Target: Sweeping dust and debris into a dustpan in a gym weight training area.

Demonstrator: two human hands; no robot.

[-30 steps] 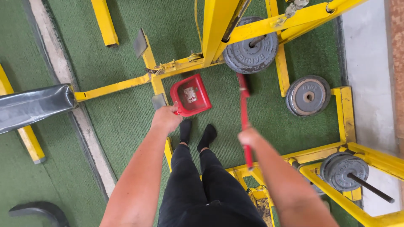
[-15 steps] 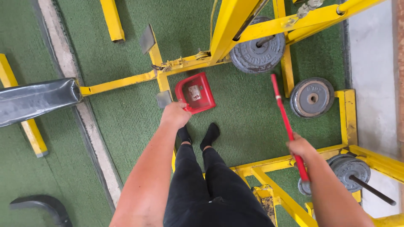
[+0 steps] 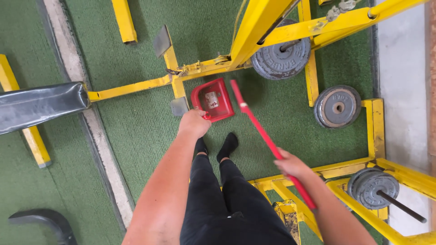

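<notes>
Your left hand [image 3: 194, 123] is clenched on the handle of the red plastic dustpan [image 3: 212, 99], which rests on the green artificial-turf floor [image 3: 136, 131] at 12 o'clock from your black-socked feet [image 3: 217, 145], just beside the yellow steel machine frame [image 3: 181, 75]. Your right hand [image 3: 290, 165] grips the long red broom handle [image 3: 268, 140]. Half a second ago that handle pointed toward 1 o'clock, near the loose grey iron weight plate [image 3: 337, 107]; now it has swung to 11 o'clock, its far end at the dustpan's right edge, so sweepings would be driven pan-ward.
</notes>
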